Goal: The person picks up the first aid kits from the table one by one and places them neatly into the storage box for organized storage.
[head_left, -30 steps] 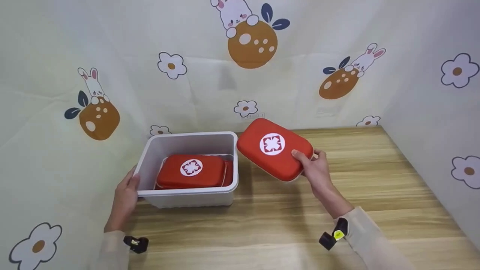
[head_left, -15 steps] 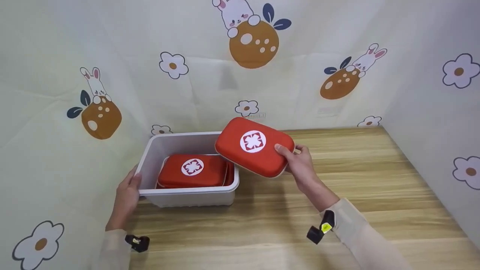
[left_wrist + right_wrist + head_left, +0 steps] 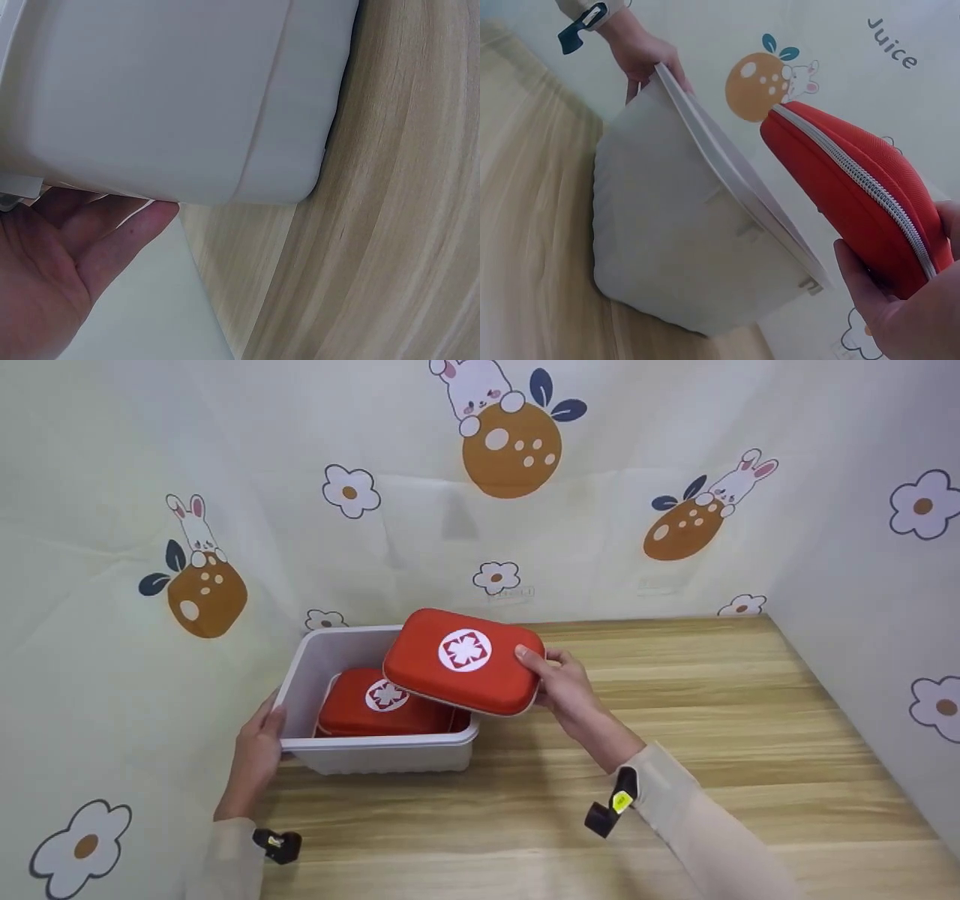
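Observation:
A red first aid case [image 3: 465,661] with a white round emblem is tilted above the right side of a light grey plastic bin [image 3: 390,757]. My right hand [image 3: 574,694] grips its right end, thumb on top and fingers underneath. The right wrist view shows the case [image 3: 855,196] from its zipped edge, above the bin's rim. My left hand [image 3: 257,748] holds the bin's left rim, with fingers against the outer wall in the left wrist view. Inside the bin lies another red first aid case [image 3: 356,712], partly hidden by the held one, with more red showing beside it.
The bin stands on a wood-grain table [image 3: 675,780], near the back left. Cream fabric walls [image 3: 390,555] printed with rabbits, oranges and flowers enclose the table at the back and both sides. A black wrist camera [image 3: 611,804] sits on the right sleeve.
The right hand has carried the red first aid case leftward, from beside the bin to over its right part, and it now covers some of the case inside. The left hand stays on the rim.

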`<move>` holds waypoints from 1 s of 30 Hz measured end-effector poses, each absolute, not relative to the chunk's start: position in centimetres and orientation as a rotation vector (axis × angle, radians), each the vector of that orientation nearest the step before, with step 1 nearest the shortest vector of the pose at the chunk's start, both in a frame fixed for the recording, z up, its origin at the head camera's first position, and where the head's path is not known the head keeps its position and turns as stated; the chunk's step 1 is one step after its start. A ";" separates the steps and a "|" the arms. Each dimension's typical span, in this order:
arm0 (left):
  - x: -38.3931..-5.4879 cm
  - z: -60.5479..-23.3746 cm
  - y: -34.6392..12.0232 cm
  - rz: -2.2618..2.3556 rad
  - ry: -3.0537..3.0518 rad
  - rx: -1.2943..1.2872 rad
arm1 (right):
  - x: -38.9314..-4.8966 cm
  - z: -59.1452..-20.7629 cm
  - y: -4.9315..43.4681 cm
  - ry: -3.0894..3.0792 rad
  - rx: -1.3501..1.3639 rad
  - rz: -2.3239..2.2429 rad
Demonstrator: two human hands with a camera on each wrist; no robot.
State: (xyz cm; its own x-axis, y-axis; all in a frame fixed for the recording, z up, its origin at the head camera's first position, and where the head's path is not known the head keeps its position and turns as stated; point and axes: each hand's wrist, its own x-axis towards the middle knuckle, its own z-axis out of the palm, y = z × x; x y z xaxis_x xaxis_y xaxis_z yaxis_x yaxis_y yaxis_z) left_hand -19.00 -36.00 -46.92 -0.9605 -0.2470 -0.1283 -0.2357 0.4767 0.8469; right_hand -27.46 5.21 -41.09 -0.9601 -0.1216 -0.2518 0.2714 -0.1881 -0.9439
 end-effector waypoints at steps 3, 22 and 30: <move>-19.1 -46.9 -36.0 -1.526 -2.686 0.441 | -27.5 -41.0 4.3 1.784 0.149 -2.222; -19.0 -46.9 -36.2 -1.544 -2.690 0.415 | -27.1 -41.2 -1.1 1.761 0.024 -2.133; -19.2 -46.9 -36.1 -1.545 -2.696 0.428 | -27.0 -41.6 -2.9 1.815 0.028 -2.083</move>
State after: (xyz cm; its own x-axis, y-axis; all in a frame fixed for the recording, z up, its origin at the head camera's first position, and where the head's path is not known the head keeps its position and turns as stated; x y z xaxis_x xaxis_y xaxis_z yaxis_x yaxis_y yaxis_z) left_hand -19.18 -36.15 -46.88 -0.9627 -0.2374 -0.1300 -0.2322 0.4776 0.8473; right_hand -27.01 -2.93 -41.56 -0.9289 -0.2657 -0.2579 0.2918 -0.0964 -0.9516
